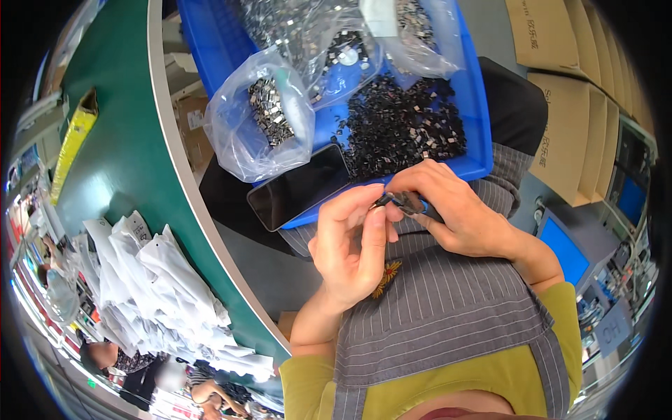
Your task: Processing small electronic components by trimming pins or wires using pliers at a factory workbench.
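Over my lap, my left hand (pixel 350 245) pinches a small black part (pixel 381 201) between thumb and fingertips. My right hand (pixel 458 210) is closed around small pliers (pixel 411 203) with a blue and black handle, their jaws up against the black part. What exactly the jaws touch is too small to make out. Just beyond both hands sits a blue bin (pixel 484 105), holding a loose heap of tiny black parts (pixel 399 126) and clear plastic bags. One clear bag (pixel 234 133) at its left contains small metallic pieces (pixel 269 112).
A dark smartphone (pixel 297 189) lies on the bin's near left corner. Left of me runs a green table (pixel 133 140) with white plastic bags (pixel 154 280) and a yellow strip (pixel 73 143). Cardboard boxes (pixel 567 133) stand at right, near a blue screen (pixel 562 248). Other people are at lower left.
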The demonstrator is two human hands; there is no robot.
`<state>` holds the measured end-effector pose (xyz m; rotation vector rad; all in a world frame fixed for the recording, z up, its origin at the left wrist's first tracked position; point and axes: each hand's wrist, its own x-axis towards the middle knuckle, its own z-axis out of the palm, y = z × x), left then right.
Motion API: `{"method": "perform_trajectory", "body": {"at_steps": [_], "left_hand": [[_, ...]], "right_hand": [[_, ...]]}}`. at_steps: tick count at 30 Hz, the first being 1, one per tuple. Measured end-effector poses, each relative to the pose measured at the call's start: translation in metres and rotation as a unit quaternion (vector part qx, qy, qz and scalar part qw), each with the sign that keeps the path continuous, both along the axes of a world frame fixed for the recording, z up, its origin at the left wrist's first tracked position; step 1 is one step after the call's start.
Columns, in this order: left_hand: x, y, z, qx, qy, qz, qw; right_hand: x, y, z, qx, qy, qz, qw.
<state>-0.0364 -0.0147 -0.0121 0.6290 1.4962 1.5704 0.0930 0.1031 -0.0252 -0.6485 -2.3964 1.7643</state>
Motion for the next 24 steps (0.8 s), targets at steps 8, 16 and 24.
{"method": "perform_trajectory", "body": {"at_steps": [8,16,24], "left_hand": [[0.021,-0.005,0.020,-0.010,0.176,-0.013,0.984],[0.027,-0.001,0.028,-0.041,0.210,-0.092,0.972],[0.028,-0.002,0.026,-0.050,0.214,-0.095,0.971]], "right_hand": [[0.025,-0.009,0.014,-0.005,0.040,0.005,0.999],[0.032,-0.008,0.015,-0.056,0.027,0.005,0.998],[0.034,-0.011,0.019,-0.074,0.018,-0.011,0.997]]}}
